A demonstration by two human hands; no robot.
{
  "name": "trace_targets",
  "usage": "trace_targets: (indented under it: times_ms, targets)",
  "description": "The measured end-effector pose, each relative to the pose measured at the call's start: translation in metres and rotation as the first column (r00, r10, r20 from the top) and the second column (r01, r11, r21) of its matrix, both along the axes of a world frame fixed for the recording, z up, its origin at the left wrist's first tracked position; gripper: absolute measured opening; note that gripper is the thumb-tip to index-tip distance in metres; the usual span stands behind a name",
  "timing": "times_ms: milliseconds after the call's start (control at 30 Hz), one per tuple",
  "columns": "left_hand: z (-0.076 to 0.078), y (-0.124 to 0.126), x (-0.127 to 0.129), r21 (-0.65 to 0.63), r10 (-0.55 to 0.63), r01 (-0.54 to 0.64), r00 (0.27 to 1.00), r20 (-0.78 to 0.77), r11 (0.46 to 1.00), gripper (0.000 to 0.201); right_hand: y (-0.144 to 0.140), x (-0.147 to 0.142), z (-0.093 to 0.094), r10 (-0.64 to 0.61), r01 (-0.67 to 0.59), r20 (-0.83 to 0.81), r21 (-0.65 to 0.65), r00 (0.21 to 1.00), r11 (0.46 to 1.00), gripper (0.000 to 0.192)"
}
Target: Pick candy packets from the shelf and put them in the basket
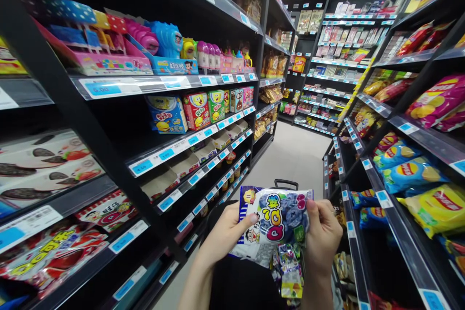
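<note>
Between my two hands, a bag of QQ gummy candy [278,213] is held up with its printed front facing me. It shows dark blue berries and large lettering. My left hand [227,232] pinches the bag's left side, thumb lying across the front. The upper right corner is gripped by my right hand [322,225], between thumb and curled fingers. Below the bag hang or lie several small colourful candy packets [289,271]; what bears them is hidden. A dark handle [286,184] sticks up just behind the bag.
Shelves on the left carry boxed sweets [199,110], toy candies [165,41] and bagged candy [54,256]. Chip bags [410,167] fill the right shelves. Between them the grey aisle floor [290,152] leads to a back shelf of small goods [345,36].
</note>
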State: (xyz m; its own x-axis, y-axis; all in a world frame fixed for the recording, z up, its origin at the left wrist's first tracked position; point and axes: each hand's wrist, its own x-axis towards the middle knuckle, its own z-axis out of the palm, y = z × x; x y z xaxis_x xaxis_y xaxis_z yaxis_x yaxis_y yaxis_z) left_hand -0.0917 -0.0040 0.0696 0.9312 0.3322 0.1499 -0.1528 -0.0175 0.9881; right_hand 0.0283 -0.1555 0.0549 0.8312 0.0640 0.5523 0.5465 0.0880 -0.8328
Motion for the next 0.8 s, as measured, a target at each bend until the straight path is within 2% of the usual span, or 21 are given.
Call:
trace_targets:
  times_ms: [100, 200, 300, 400, 467, 567, 633, 700, 800]
  targets:
    - [-0.001, 0.0, 0.004, 0.102, 0.048, -0.047, 0.999, -0.014, 0.994, 0.029, -0.004, 0.001, 0.002, -0.016, 0.014, -0.062, -0.034, 0.998, 0.999, 0.029]
    - [-0.01, -0.002, 0.016, 0.182, 0.109, -0.1, 0.993, -0.044, 0.978, 0.024, -0.012, 0.011, 0.004, -0.074, 0.071, -0.021, -0.141, 0.997, 0.988, 0.034]
    - [-0.028, -0.003, 0.032, 0.156, 0.153, -0.137, 0.984, -0.096, 0.978, 0.017, -0.03, 0.03, 0.0, -0.068, 0.071, 0.022, -0.329, 0.997, 0.942, 0.038]
    - [-0.049, -0.002, 0.046, 0.069, 0.183, -0.177, 0.978, -0.1, 0.982, 0.02, -0.063, 0.048, -0.018, -0.122, 0.108, 0.003, -0.473, 0.993, 0.874, 0.039]
    - [-0.066, -0.001, 0.055, -0.027, 0.211, -0.214, 0.974, -0.077, 0.977, 0.041, -0.088, 0.055, -0.042, -0.118, 0.072, -0.048, -0.554, 0.992, 0.829, 0.039]
    - [-0.094, -0.002, 0.071, -0.211, 0.301, -0.31, 0.951, -0.075, 0.927, 0.069, -0.116, 0.057, -0.099, -0.073, -0.057, -0.162, -0.678, 0.984, 0.733, 0.04]
    - [-0.113, -0.005, 0.081, -0.333, 0.339, -0.357, 0.934, -0.113, 0.873, 0.075, -0.124, 0.055, -0.147, -0.088, -0.113, -0.232, -0.73, 0.969, 0.674, 0.046]
    - [-0.127, -0.008, 0.089, -0.432, 0.34, -0.371, 0.928, -0.151, 0.822, 0.077, -0.124, 0.052, -0.195, -0.127, -0.167, -0.309, -0.766, 0.943, 0.621, 0.042]
    - [-0.136, -0.008, 0.094, -0.523, 0.336, -0.38, 0.924, -0.182, 0.763, 0.082, -0.116, 0.055, -0.251, -0.232, -0.22, -0.411, -0.792, 0.882, 0.569, 0.034]
